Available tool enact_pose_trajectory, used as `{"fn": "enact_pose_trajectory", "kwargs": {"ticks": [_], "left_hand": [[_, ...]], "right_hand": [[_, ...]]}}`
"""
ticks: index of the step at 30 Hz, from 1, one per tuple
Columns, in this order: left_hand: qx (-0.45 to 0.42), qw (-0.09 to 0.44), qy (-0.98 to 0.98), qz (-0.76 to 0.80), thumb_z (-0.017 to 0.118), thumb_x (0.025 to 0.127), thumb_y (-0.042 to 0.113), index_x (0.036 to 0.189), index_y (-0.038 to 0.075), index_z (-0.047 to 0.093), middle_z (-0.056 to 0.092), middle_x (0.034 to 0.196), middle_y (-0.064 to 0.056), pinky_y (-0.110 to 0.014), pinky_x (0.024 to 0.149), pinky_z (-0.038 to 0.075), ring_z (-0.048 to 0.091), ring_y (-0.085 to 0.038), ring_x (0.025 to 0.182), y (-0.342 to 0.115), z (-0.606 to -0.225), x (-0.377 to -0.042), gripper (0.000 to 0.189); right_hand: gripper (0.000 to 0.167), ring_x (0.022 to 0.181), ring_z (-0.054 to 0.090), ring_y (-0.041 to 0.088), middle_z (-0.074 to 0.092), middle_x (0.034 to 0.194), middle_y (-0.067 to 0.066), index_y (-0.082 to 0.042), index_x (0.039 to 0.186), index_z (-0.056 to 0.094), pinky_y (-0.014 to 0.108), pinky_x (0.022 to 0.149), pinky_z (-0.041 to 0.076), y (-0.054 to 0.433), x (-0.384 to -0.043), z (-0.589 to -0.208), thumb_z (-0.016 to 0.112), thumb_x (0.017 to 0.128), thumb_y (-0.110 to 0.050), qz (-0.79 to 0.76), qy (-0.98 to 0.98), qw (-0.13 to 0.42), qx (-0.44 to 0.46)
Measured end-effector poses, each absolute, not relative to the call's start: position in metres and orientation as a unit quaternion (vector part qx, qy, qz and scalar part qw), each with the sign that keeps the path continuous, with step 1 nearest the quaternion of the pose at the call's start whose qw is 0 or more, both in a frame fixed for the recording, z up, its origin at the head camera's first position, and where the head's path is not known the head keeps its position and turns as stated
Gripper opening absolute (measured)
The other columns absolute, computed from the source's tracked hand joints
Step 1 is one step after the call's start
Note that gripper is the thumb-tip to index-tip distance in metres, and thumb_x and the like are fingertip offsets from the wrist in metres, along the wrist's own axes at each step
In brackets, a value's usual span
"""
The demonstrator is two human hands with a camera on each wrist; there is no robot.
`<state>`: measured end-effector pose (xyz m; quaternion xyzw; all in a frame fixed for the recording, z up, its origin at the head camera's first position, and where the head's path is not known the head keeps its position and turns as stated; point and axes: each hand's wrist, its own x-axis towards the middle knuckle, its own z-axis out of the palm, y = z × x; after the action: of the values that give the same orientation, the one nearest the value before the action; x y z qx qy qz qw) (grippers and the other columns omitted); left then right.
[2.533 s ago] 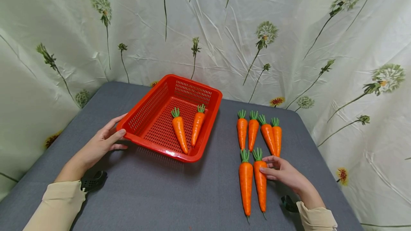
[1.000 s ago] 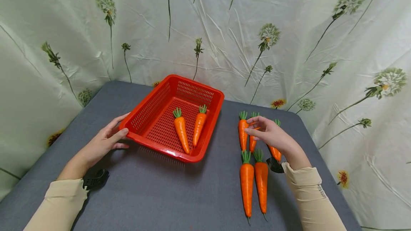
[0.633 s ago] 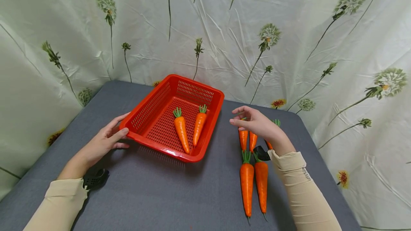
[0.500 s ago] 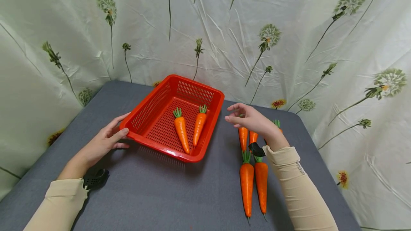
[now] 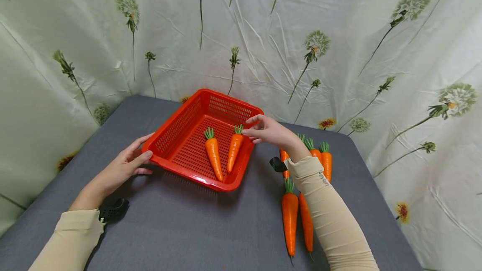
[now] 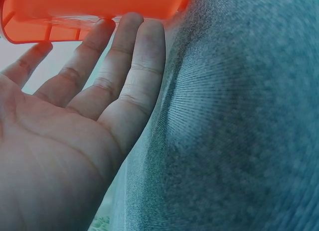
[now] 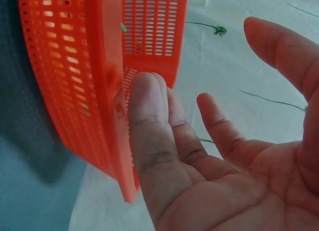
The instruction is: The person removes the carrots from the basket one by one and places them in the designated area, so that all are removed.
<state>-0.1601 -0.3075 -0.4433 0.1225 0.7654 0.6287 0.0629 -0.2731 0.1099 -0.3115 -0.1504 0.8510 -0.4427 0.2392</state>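
My left hand (image 5: 126, 162) is at the near left corner of a red plastic basket (image 5: 180, 172), its thumb on the rim. In the left wrist view, the fingers (image 6: 142, 57) stretch out with their tips at the basket's wall. Two orange carrots with green tops, one left (image 5: 213, 158) and one right (image 5: 234, 152), lie inside. Over the right rim is my right hand (image 5: 269, 131), holding nothing; its fingertips overlap the right carrot's green top in the head view. The right wrist view shows its thumb spread away from the fingers, beside the rim.
Right of the basket, several more carrots lie on the grey cloth-covered table (image 5: 211, 233). Two of them are in the near row, one (image 5: 290, 221) in plain sight; the right sleeve (image 5: 327, 216) partly covers others. A floral curtain (image 5: 278, 53) hangs behind the table.
My right hand has left the near-row carrot it was touching and moved up and left, past the far carrots, to the basket's right rim. The left hand stays at the basket corner.
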Motion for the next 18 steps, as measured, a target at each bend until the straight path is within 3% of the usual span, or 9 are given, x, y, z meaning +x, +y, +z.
{"fn": "enact_pose_trajectory", "kwargs": {"ticks": [6,18], "left_hand": [[0.124,0.06,0.767,0.626,0.049,0.116,0.022,0.172,0.025,0.024,0.052,0.145,0.003,-0.033,0.085,0.065,0.071,-0.004,0.111,-0.307,-0.444,-0.161,0.061],[0.119,0.06,0.771,0.622,0.05,0.116,0.024,0.172,0.024,0.023,0.047,0.153,-0.016,-0.033,0.084,0.065,0.071,-0.003,0.111,-0.305,-0.444,-0.162,0.062]], "right_hand": [[0.056,0.133,0.063,0.044,0.06,0.137,0.018,-0.004,0.148,0.049,0.038,0.102,0.061,0.093,-0.282,-0.319,0.073,0.103,-0.027,-0.448,0.848,0.247,-0.137],[0.058,0.137,0.06,0.044,0.058,0.145,0.025,-0.004,0.151,0.047,0.055,0.116,0.051,0.062,-0.292,-0.326,0.072,0.104,-0.027,-0.455,0.835,0.277,-0.139]]}}
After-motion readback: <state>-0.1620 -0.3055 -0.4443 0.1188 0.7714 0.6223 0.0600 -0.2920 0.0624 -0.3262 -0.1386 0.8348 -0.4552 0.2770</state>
